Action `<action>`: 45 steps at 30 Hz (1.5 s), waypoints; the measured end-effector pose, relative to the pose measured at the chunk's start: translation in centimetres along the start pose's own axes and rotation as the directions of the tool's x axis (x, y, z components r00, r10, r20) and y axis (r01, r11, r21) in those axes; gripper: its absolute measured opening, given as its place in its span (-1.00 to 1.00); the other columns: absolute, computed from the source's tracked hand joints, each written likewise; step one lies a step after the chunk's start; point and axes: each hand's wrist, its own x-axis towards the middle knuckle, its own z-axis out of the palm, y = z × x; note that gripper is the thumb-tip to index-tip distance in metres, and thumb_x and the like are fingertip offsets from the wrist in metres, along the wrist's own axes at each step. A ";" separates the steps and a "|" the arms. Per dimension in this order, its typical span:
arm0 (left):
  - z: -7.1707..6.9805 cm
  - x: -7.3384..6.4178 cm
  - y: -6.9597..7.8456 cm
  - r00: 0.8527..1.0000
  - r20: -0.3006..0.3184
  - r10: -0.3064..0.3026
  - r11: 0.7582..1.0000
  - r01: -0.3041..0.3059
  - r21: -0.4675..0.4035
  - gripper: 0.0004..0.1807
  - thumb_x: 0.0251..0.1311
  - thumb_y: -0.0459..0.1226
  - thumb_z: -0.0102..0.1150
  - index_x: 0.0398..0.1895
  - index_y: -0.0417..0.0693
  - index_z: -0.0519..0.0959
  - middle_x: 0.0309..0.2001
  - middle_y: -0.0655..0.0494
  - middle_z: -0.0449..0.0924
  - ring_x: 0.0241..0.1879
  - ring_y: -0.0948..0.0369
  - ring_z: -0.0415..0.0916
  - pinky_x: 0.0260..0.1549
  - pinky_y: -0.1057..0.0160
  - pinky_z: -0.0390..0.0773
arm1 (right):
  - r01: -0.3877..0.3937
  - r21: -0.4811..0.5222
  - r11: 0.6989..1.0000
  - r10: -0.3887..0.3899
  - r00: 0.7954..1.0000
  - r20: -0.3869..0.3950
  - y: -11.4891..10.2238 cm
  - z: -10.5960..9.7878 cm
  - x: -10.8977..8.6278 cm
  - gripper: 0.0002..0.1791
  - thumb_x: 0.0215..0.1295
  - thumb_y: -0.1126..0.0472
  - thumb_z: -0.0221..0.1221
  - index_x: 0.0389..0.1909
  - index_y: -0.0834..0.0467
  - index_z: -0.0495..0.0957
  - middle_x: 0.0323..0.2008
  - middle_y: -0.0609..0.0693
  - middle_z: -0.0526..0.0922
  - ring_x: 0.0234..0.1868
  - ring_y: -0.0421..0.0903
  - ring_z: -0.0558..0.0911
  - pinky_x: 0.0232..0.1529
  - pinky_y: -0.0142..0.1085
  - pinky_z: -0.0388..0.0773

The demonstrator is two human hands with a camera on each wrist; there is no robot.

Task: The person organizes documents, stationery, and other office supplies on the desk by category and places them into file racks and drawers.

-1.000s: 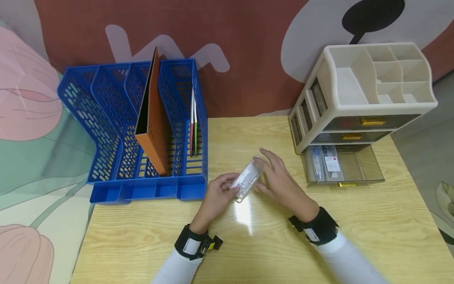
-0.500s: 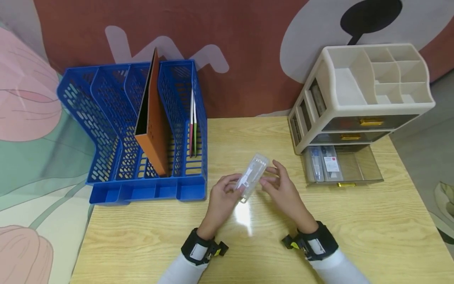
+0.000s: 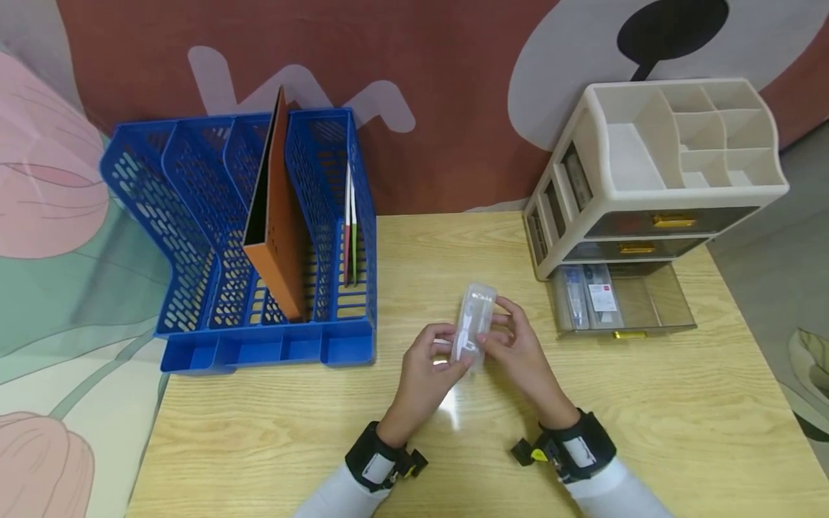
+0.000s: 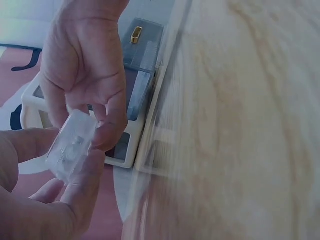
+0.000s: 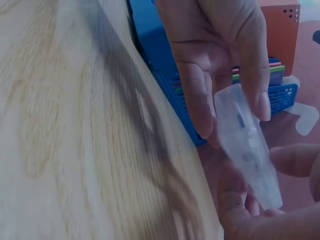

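A small clear plastic case (image 3: 475, 324) with something white inside is held up over the table between both hands. My left hand (image 3: 424, 381) grips its lower left side, thumb on the near face. On the right edge, my right hand (image 3: 523, 363) pinches it with the thumb in front and fingers behind. In the left wrist view the case (image 4: 72, 145) shows end-on, between the fingers of both hands. From the right wrist, the case (image 5: 247, 145) appears frosted and slanted, its contents blurred.
A blue file rack (image 3: 265, 352) at left holds an orange folder (image 3: 285, 266) and thin booklets (image 3: 350, 230). At right stands a cream desk organizer (image 3: 609, 165). Its bottom drawer (image 3: 654, 302) is pulled out, with packaged items (image 3: 586, 295) in its left part.
The case has swung more upright and shifted slightly right. My right hand, briefly apart from the case, now pinches its right edge. My left hand has moved right with it.
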 end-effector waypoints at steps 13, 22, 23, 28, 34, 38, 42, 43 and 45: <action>-0.8 -0.9 0.6 0.995 0.089 0.039 0.998 -0.042 0.041 -0.51 0.27 -0.31 0.40 0.25 -0.12 0.51 0.18 -0.19 0.61 0.09 -0.12 0.66 -0.02 0.17 0.74 | 0.036 -0.087 0.996 -0.039 0.999 -0.029 -1.3 -2.0 -1.6 -0.27 0.46 0.29 0.23 0.59 -0.02 0.23 0.30 0.26 0.49 0.11 -0.05 0.67 0.02 -0.48 0.64; -2.8 -1.1 1.6 0.984 0.105 0.143 0.941 -0.169 0.295 -0.43 0.33 -0.22 0.36 0.38 -0.05 0.45 0.26 -0.19 0.57 0.20 -0.12 0.60 0.12 -0.14 0.66 | 0.130 -0.143 0.981 -0.141 0.988 -0.066 -2.9 -4.1 -3.5 -0.33 0.43 0.31 0.26 0.53 0.11 0.33 0.21 0.11 0.56 0.02 -0.34 0.66 -0.02 -0.47 0.68; -3.1 -1.0 1.6 0.980 0.109 0.164 0.920 -0.192 0.341 -0.40 0.33 -0.21 0.36 0.41 -0.04 0.44 0.28 -0.15 0.56 0.24 -0.09 0.59 0.16 -0.12 0.64 | 0.143 -0.145 0.979 -0.154 0.986 -0.066 -3.0 -4.4 -3.6 -0.34 0.43 0.32 0.26 0.52 0.14 0.34 0.18 0.04 0.58 0.01 -0.35 0.66 -0.03 -0.46 0.69; -4.4 -0.9 1.8 0.947 0.154 0.281 0.788 -0.320 0.527 -0.32 0.36 -0.14 0.33 0.51 -0.03 0.36 0.45 -0.02 0.43 0.46 0.09 0.38 0.41 -0.01 0.44 | 0.175 -0.199 0.964 -0.192 0.979 -0.073 -3.9 -6.3 -4.2 -0.37 0.44 0.32 0.24 0.50 0.17 0.36 0.08 -0.31 0.59 0.00 -0.37 0.67 -0.10 -0.46 0.70; -6.0 -1.1 2.1 0.903 0.246 0.353 0.632 -0.424 0.649 -0.26 0.39 -0.12 0.27 0.58 -0.01 0.26 0.56 -0.02 0.27 0.56 0.06 0.21 0.50 -0.02 0.31 | 0.174 -0.316 0.932 -0.213 0.973 -0.091 -4.6 -9.2 -4.2 -0.40 0.46 0.30 0.23 0.48 0.15 0.40 0.13 -0.33 0.55 0.01 -0.45 0.64 -0.11 -0.53 0.67; -7.0 -1.2 2.4 0.881 0.312 0.355 0.531 -0.465 0.708 -0.23 0.40 -0.09 0.24 0.60 -0.02 0.21 0.59 -0.05 0.21 0.61 0.01 0.11 0.52 -0.08 0.26 | 0.135 -0.401 0.906 -0.195 0.974 -0.113 -4.9 -11.3 -4.2 -0.39 0.44 0.27 0.26 0.48 0.10 0.42 0.11 -0.32 0.57 -0.04 -0.51 0.62 -0.15 -0.58 0.65; -7.7 -1.3 2.6 0.858 0.378 0.349 0.421 -0.504 0.755 -0.20 0.39 -0.07 0.24 0.61 -0.05 0.19 0.62 -0.08 0.14 0.64 0.00 0.00 0.58 -0.04 0.14 | 0.071 -0.477 0.876 -0.142 0.983 -0.116 -5.2 -13.5 -4.1 -0.39 0.46 0.19 0.25 0.50 0.04 0.40 0.17 -0.16 0.61 -0.08 -0.57 0.58 -0.18 -0.60 0.63; -7.9 -1.4 2.6 0.852 0.392 0.347 0.393 -0.512 0.764 -0.19 0.39 -0.06 0.23 0.61 -0.06 0.18 0.63 -0.08 0.12 0.64 0.00 -0.02 0.59 -0.02 0.10 | 0.058 -0.489 0.870 -0.129 0.985 -0.111 -5.3 -14.0 -4.0 -0.39 0.47 0.17 0.25 0.50 0.03 0.40 0.17 -0.15 0.60 -0.09 -0.57 0.58 -0.19 -0.58 0.64; -8.2 -1.5 2.7 0.841 0.413 0.349 0.353 -0.526 0.774 -0.18 0.38 -0.06 0.24 0.62 -0.06 0.17 0.64 -0.08 0.09 0.65 -0.01 -0.05 0.61 0.00 0.05 | 0.038 -0.519 0.854 -0.107 0.989 -0.104 -5.5 -15.1 -3.9 -0.40 0.48 0.13 0.25 0.50 0.02 0.40 0.16 -0.19 0.59 -0.11 -0.58 0.57 -0.21 -0.55 0.65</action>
